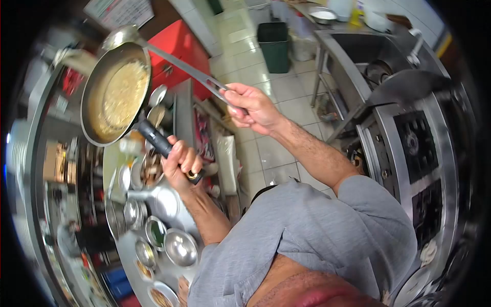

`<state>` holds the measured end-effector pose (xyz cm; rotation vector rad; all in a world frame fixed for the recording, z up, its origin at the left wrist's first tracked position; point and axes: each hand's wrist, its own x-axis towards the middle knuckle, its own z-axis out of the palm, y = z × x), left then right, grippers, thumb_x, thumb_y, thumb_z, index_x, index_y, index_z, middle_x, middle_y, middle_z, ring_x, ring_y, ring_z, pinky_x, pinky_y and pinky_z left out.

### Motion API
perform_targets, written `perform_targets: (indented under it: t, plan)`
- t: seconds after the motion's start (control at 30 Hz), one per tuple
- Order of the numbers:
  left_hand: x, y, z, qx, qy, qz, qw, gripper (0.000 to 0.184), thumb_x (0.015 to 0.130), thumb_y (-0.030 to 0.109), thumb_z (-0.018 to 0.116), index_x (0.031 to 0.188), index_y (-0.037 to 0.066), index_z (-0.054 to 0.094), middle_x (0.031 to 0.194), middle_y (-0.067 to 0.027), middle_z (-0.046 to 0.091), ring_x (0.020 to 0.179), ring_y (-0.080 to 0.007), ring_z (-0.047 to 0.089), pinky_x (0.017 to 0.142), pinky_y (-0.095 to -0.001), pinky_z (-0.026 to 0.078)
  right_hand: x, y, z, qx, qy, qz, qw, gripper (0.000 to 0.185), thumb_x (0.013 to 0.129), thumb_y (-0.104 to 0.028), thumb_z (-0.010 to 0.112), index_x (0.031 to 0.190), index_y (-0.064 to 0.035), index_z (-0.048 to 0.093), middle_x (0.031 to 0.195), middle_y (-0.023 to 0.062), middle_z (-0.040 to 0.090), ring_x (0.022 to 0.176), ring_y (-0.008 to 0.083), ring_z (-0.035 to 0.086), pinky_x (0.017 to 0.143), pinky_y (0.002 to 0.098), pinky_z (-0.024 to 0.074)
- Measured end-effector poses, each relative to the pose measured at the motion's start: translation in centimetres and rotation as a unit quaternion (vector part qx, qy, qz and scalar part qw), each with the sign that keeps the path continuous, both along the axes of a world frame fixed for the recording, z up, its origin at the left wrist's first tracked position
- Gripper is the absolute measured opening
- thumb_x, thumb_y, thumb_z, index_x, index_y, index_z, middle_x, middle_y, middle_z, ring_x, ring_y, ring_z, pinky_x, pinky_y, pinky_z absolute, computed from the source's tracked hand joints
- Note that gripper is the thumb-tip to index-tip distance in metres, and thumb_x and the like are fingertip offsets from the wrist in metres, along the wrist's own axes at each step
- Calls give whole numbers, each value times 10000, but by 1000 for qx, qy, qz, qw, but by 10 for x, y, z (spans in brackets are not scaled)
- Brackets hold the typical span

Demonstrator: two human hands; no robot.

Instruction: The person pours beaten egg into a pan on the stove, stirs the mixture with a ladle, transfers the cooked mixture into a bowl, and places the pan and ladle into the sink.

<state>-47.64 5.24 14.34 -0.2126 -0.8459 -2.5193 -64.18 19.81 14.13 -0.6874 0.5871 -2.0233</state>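
My left hand [181,159] is wrapped around the black handle of a frying pan [88,110], raised at the left. Inside the pan lies a pale yellow, creamy-looking food [124,92] with a bubbly surface. My right hand [251,106] grips the end of a long metal ladle [179,62], thumb along its slotted handle. The ladle's round bowl hangs just past the pan's far rim; whether it touches the rim I cannot tell, and what it contains is hidden.
Metal bowls [180,247] and small dishes of ingredients crowd the counter [128,253] on the left. A red cabinet [181,46] stands ahead. Further off is a green bin [273,48] on the tiled floor. A sink [365,46] and a gas stove [404,153] line the right.
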Motion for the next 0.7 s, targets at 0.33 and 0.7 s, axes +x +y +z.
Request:
perform_targets:
  t: [0.33, 0.7]
  plan:
    - [-279, 52, -31, -54, -182, -315, 930, 142, 814, 1, 498, 941, 55, 463, 567, -5, 371, 370, -67, 332, 301, -240, 299, -152, 134, -51, 8, -44, -343, 938, 136, 891, -108, 494, 1026, -100, 488, 763, 41, 512, 454, 34, 372, 449, 206, 310]
    - [-536, 179, -65, -319, -216, -555, 738, 144, 770, 30, 551, 817, 49, 416, 571, -2, 422, 395, -66, 378, 333, -249, 317, -217, 230, -92, 106, -150, -663, 726, 153, 895, -107, 473, 1047, -110, 466, 680, -2, 439, 437, 37, 307, 385, 190, 244]
